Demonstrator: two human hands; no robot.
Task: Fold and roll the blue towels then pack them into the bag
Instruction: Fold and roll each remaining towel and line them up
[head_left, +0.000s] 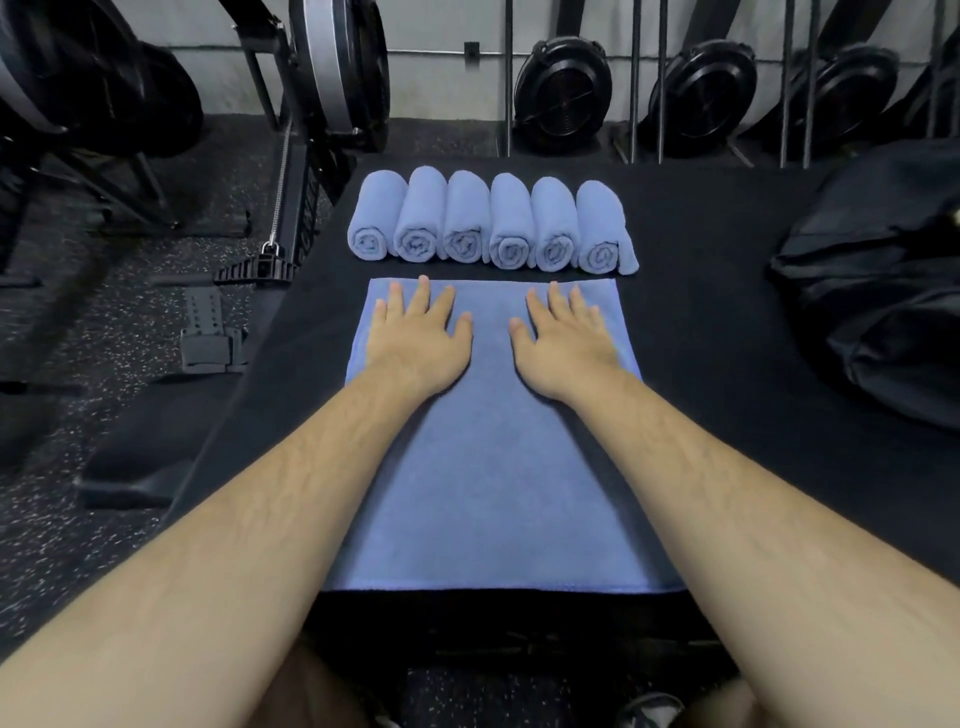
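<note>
A blue towel (493, 483) lies flat and folded lengthwise on the black platform (701, 291), reaching from its near edge towards the back. My left hand (421, 338) presses flat on the towel's far left part, fingers spread and straight. My right hand (566, 338) presses flat on its far right part the same way. Just beyond my fingertips, several rolled blue towels (491, 223) lie side by side in a row, spiral ends facing me. A black bag (883, 280) sits on the platform at the right edge of the view.
Rowing machines (322, 78) and their flywheels (561, 93) stand along the back wall behind metal rack bars. Speckled rubber floor (104, 322) with a footrest (208, 332) and a black pad lies to the left. Bare platform surface lies between the towels and the bag.
</note>
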